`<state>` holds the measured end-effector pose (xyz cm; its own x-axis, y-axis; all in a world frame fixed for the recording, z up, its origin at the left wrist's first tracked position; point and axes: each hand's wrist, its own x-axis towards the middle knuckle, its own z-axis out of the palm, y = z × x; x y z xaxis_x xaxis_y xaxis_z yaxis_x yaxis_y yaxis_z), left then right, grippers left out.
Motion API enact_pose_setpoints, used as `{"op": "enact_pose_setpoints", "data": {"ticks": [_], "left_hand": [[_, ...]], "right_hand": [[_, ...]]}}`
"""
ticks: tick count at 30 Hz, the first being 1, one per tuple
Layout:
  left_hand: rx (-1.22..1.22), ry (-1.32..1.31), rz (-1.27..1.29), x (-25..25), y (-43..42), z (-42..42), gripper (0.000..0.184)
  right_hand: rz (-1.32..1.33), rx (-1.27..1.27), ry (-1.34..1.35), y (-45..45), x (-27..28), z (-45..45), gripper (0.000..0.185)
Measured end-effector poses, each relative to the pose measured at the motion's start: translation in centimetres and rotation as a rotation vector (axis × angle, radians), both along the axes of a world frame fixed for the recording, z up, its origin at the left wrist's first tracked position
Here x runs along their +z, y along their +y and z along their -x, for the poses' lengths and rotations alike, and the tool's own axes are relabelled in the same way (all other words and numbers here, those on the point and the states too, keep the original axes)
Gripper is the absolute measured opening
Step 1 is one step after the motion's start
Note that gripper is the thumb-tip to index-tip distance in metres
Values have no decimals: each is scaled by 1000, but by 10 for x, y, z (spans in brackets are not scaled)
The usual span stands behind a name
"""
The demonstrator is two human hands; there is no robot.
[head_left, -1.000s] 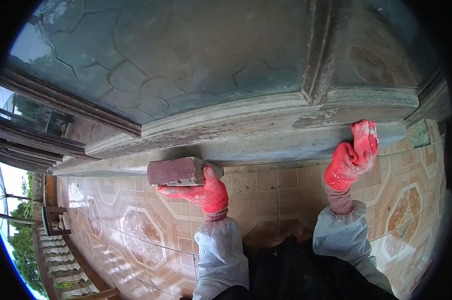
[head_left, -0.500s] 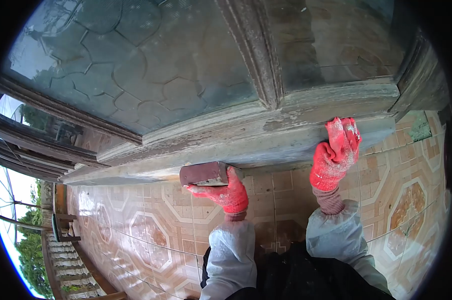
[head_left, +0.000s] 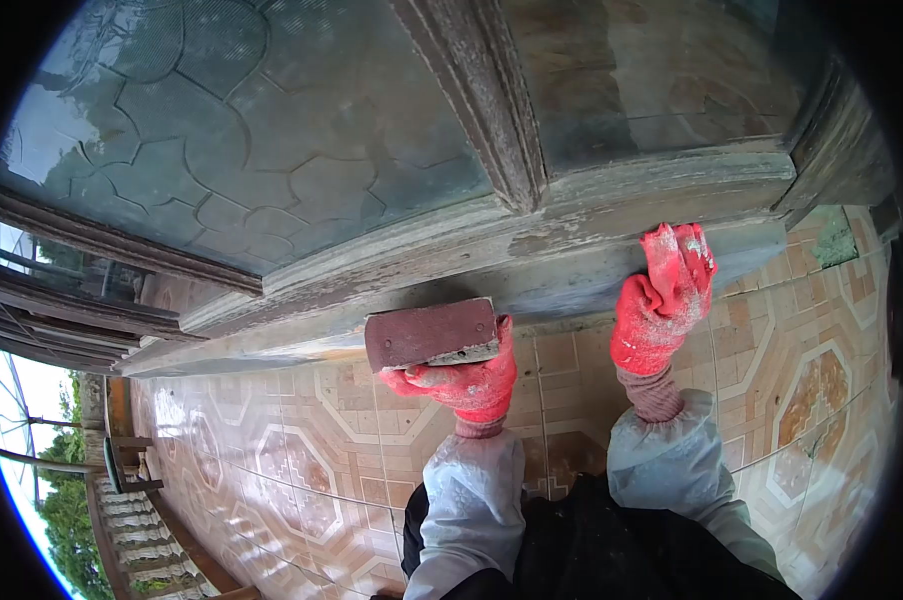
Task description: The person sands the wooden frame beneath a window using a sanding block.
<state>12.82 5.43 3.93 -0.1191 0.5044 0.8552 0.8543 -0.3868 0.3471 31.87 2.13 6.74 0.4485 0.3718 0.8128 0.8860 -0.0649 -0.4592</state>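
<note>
My left hand (head_left: 467, 385), in a red glove with whitish dust, grips a sanding block (head_left: 430, 334) faced with reddish-brown abrasive. The broad face is turned up toward me, and the block is just in front of the sill below the window frame. To the right, my right hand (head_left: 667, 295), gloved the same way, rests at the lower edge of the worn wooden window frame (head_left: 582, 225). Its fingers are bent and pressed together; whether anything lies under them is hidden. Above both hands is the patterned glass pane (head_left: 272, 130).
Patterned floor tiles (head_left: 302, 470) spread below the sill (head_left: 562, 292). A balustrade (head_left: 137, 540) stands at the lower left, with greenery beyond. A greenish flat piece (head_left: 835, 240) lies at the far right beside the frame's end.
My left hand has moved slightly right and tilted the sanding block, so more of its abrasive face shows. My right hand keeps its place at the frame while the view shifts a little.
</note>
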Motion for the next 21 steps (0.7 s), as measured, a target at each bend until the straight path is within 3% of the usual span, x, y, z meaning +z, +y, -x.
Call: {"op": "enact_pose_setpoints", "data": {"ticks": [1, 3, 5, 7, 9, 12, 16, 18, 21], "left_hand": [[-2, -12, -6, -16, 4, 2, 136], [-4, 99, -53, -66, 8, 23, 136], [-54, 92, -11, -73, 5, 26, 134], [46, 6, 107, -28, -6, 5, 135], [13, 56, 97, -3, -8, -2, 136], [-45, 130, -99, 1, -1, -8, 139], [-89, 79, -85, 4, -5, -6, 139], [21, 83, 56, 16, -12, -11, 141], [51, -18, 76, 13, -11, -17, 140]], "right_hand": [[-6, -2, -12, 4, -1, -2, 42], [-170, 61, 230, 9, -6, 5, 43], [-277, 130, 447, 10, -6, 13, 41], [-322, 168, 570, 10, -4, 9, 39], [-77, 7, 182, 4, 1, 7, 36], [-80, -28, 82, 7, -1, 3, 38], [-120, -4, 113, 5, 3, 7, 41], [-94, -22, 6, 7, 4, 4, 42], [-87, 32, 81, 4, 7, 5, 44]]}}
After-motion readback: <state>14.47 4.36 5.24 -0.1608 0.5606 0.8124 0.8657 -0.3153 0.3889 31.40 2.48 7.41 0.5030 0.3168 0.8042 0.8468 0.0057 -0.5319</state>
